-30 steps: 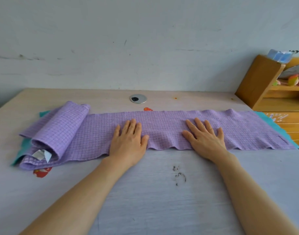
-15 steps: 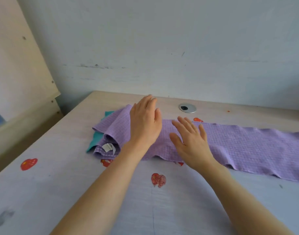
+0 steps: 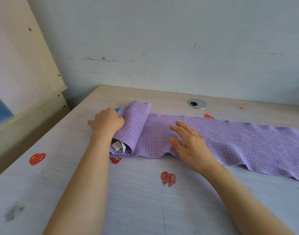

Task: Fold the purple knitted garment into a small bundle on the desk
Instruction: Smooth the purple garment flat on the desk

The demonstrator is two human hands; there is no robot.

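The purple knitted garment (image 3: 230, 143) lies as a long flat strip across the pale desk (image 3: 145, 200), running off to the right. Its left end is folded over into a thick roll (image 3: 137, 126), with a white label showing at the near end. My left hand (image 3: 107, 122) grips the left side of that roll, fingers curled into the fabric. My right hand (image 3: 191, 145) rests flat on the strip just right of the roll, fingers straight and spread. A bit of teal cloth peeks out behind the roll.
Red strawberry stickers (image 3: 168, 178) dot the desk, one more at the left (image 3: 37, 158). A round metal cable grommet (image 3: 197, 103) sits at the back near the grey wall. A beige board (image 3: 26, 65) leans at the left, past the desk's edge.
My left hand has dropped from above the roll to its left side and taken hold of it. My right hand has shifted a little right on the strip. The view has turned slightly left.
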